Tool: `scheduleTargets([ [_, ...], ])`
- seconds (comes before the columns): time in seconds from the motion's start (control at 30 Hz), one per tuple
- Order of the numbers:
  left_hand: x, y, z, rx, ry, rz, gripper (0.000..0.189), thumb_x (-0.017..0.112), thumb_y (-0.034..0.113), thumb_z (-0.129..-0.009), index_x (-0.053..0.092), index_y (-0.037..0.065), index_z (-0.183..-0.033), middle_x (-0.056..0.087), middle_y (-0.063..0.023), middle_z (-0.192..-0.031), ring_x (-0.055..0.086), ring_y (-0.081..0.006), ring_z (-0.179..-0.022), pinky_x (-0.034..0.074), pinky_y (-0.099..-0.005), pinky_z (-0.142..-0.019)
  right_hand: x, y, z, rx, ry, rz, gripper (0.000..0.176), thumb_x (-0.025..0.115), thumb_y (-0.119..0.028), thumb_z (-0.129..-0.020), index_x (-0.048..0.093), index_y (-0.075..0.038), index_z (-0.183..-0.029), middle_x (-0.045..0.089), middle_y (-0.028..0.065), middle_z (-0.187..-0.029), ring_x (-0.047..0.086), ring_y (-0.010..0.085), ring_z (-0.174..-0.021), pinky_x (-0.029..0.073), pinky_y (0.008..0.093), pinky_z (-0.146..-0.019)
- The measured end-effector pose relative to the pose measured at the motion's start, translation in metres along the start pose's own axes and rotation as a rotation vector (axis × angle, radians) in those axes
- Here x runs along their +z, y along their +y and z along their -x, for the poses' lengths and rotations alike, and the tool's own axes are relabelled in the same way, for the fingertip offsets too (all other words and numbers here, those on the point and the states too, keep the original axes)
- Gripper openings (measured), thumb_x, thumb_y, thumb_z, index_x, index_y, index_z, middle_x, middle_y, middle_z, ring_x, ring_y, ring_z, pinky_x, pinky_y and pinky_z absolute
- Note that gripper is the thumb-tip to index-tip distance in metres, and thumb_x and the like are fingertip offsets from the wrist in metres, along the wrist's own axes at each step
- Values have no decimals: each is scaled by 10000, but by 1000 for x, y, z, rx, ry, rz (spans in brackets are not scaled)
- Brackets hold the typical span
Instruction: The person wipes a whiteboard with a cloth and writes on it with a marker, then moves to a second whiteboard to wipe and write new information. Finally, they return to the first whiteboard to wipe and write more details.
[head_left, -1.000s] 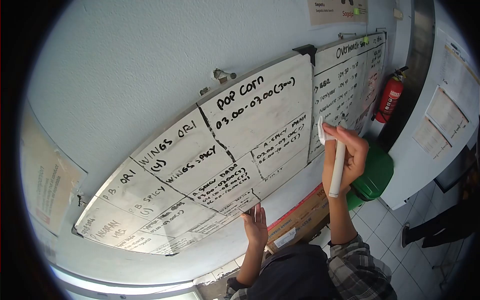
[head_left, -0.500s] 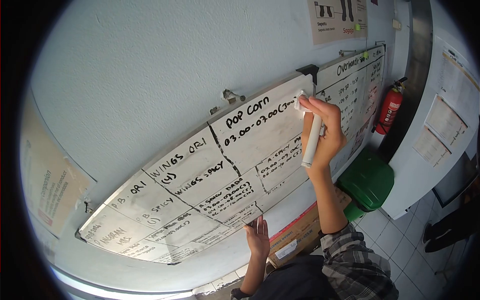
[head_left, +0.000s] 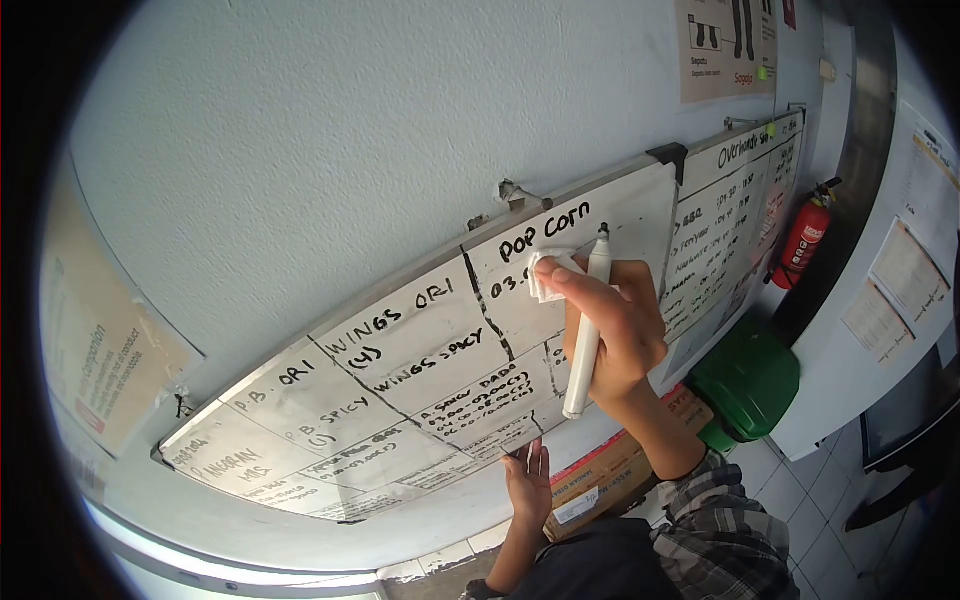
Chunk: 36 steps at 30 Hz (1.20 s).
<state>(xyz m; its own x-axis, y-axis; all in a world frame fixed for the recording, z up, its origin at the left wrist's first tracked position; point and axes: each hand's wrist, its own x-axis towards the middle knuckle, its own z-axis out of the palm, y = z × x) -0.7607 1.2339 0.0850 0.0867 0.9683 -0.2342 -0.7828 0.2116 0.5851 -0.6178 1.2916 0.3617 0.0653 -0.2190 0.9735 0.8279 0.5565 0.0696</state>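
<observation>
My right hand [head_left: 620, 325] is closed on a crumpled white tissue [head_left: 552, 275] and a white marker [head_left: 588, 345]. The tissue presses on the whiteboard [head_left: 640, 210], over handwritten figures under the words "POP CORN" [head_left: 545, 232]. Only "03." shows to the left of it. The marker stands nearly upright in the hand, its dark tip at the top with no cap on it. At the board's lower edge, my left hand [head_left: 528, 490] is open, fingers stretched up against the frame.
A second board [head_left: 735, 180] adjoins on the right. Beyond it hangs a red fire extinguisher [head_left: 803, 240]. A green bin [head_left: 745, 385] and cardboard boxes [head_left: 600, 485] stand below. Posters [head_left: 730, 60] are on the wall. A person's dark-clothed leg [head_left: 905, 490] is at the right.
My right hand has moved left and down along the "POP CORN" line with the tissue. The figures to its right are wiped off. The view has shifted slightly; my left hand stays at the lower edge.
</observation>
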Motion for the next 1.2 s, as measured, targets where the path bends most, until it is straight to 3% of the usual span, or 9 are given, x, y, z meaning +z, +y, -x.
scheduleTargets([
  [0.17, 5, 1, 3, 6, 16, 10, 501, 391, 475, -916, 360, 98, -1245, 426, -62, -1221, 442, -214, -1182, 353, -362, -1052, -2, -18, -11, -36, -121, -60, 212, 674, -50, -758, 636, -48, -966, 701, 49, -879, 607, 140, -691, 436, 226, -564],
  [0.27, 4, 2, 3, -9, 23, 29, 507, 390, 475, -917, 351, 99, -1254, 421, -64, -1225, 441, -215, -1182, 352, -362, -1053, -3, -18, -13, -55, -168, -62, 234, 635, -22, -756, 626, -53, -988, 699, 54, -898, 603, 178, -695, 465, 286, -624],
  [0.43, 3, -2, 1, 12, 11, 3, 515, 392, 474, -919, 339, 97, -1266, 411, -71, -1242, 433, -218, -1192, 350, -361, -1054, -6, -11, -12, -167, -296, -116, 311, 702, -42, -698, 631, -71, -999, 695, 35, -941, 576, 162, -743, 458, 226, -596],
  [0.47, 4, -1, 2, 7, 12, 17, 514, 393, 472, -920, 341, 95, -1265, 410, -72, -1246, 433, -217, -1194, 350, -360, -1055, -3, -10, -17, -193, -248, -84, 183, 711, -64, -707, 637, -79, -873, 695, -6, -850, 510, 117, -650, 427, 176, -512],
  [0.6, 1, 0, 1, -7, 20, 38, 498, 397, 464, -924, 364, 87, -1248, 422, -76, -1241, 436, -215, -1194, 353, -358, -1053, -8, -3, -14, -206, -226, -89, 190, 708, -49, -703, 632, -72, -876, 695, 1, -859, 507, 125, -638, 415, 182, -510],
  [0.67, 3, 3, 2, -22, 14, 45, 475, 400, 454, -927, 384, 90, -1233, 441, -70, -1230, 442, -213, -1191, 355, -358, -1052, -17, 7, -10, -161, -257, -61, 287, 693, -11, -695, 642, -65, -973, 695, 35, -921, 554, 162, -687, 462, 226, -570],
  [0.93, 5, 9, 4, -8, 4, 45, 481, 379, 434, -941, 368, 51, -1232, 442, -102, -1227, 440, -239, -1209, 373, -363, -1044, -41, 62, -6, 33, -17, 114, 258, 642, 80, -695, 657, -55, -914, 662, 14, -801, 511, 156, -626, 437, 253, -522],
  [1.1, -1, 4, 2, 45, -31, -48, 496, 382, 436, -937, 382, 38, -1234, 430, -110, -1271, 441, -242, -1211, 364, -361, -1059, -57, 51, -12, 185, -91, 143, 270, 626, 115, -698, 646, -62, -901, 657, 24, -794, 541, 161, -646, 461, 260, -547],
  [1.2, -3, 3, 15, -120, 15, 56, 371, 406, 383, -945, 507, 71, -1118, 560, -54, -1147, 488, -200, -1176, 380, -331, -1050, -83, 37, -7, 281, 34, 72, 238, 579, 134, -755, 584, -13, -942, 667, 86, -849, 632, 170, -768, 508, 254, -650],
])
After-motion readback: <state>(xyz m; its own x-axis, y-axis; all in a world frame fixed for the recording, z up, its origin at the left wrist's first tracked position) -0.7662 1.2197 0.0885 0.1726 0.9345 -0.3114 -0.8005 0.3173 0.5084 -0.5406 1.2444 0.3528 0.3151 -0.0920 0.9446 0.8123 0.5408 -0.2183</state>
